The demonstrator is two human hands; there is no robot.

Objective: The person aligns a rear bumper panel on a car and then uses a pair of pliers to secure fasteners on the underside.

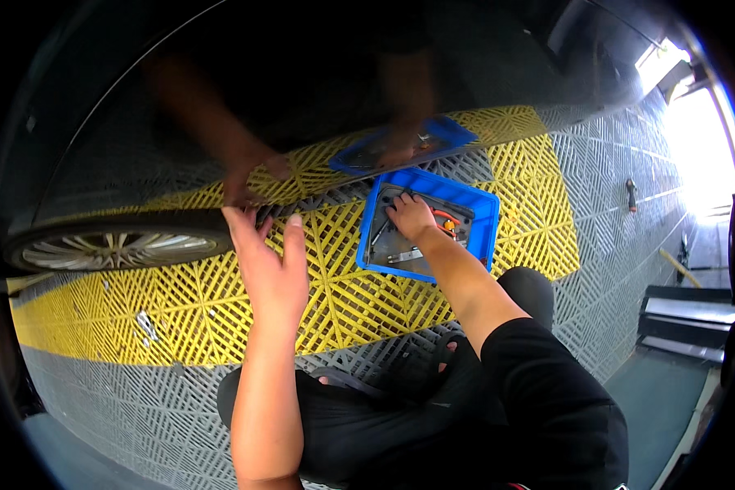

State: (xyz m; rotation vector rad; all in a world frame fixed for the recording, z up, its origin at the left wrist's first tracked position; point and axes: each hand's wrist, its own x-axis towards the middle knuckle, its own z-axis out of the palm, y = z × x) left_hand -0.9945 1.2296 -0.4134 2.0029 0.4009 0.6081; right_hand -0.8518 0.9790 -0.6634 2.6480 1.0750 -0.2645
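My left hand [265,253] is open, thumb and fingers apart, its fingertips at the lower edge of the dark, glossy car body [318,57], right beside the tire and spoked wheel [118,245]. My right hand [412,216] reaches into a blue plastic bin [482,233] on the floor, its fingers apart and bent over dark items inside; whether they grip any of them is unclear. Orange-handled pliers [453,215] and a silver metal tool [404,256] lie in the bin beside that hand. The car's paint mirrors both arms and the bin.
The floor is yellow and grey plastic grating [535,204]. A small dark tool [630,194] lies on the grey part at right. Farther right are dark, slatted panels [682,322], a pale pole [678,269] and a bright opening [702,147]. My bent legs [531,298] are below the bin.
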